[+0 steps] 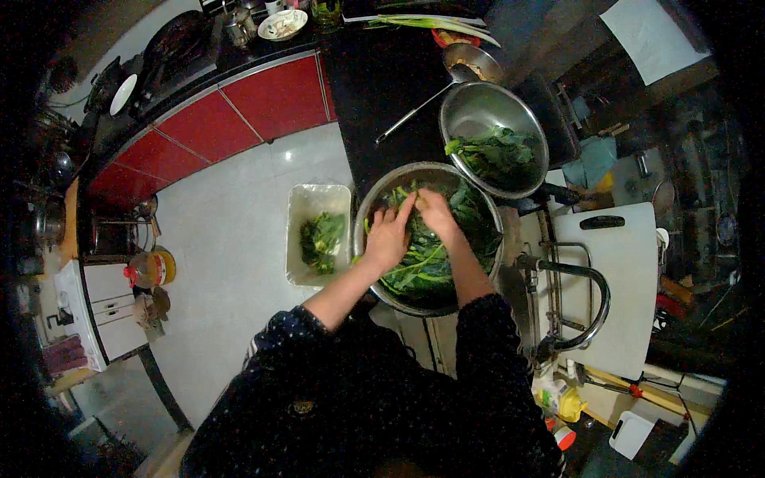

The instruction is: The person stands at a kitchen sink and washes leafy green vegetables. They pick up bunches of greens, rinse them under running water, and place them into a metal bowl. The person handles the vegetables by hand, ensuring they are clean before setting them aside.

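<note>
A large round metal basin (500, 239) full of leafy green vegetables (422, 267) is in front of me. Over its far half, my left hand (388, 240) and my right hand (434, 212) come together, fingertips nearly touching. Between them they pinch a pale green vegetable stem (402, 193); how much of it lies behind the fingers is hidden. Left of the basin is a pale rectangular bin (296, 275) with green leaves (322, 241) in it. Beyond the basin's right side, a tilted steel bowl (488, 111) holds more leafy greens (502, 155).
A ladle (418, 114) lies on the dark counter (370, 88) near long green onions (430, 24). To the right stand a curved chrome faucet (598, 299) and a white cutting board (613, 271). Red cabinets (207, 127) line the far left, beyond the pale tiled floor (231, 215).
</note>
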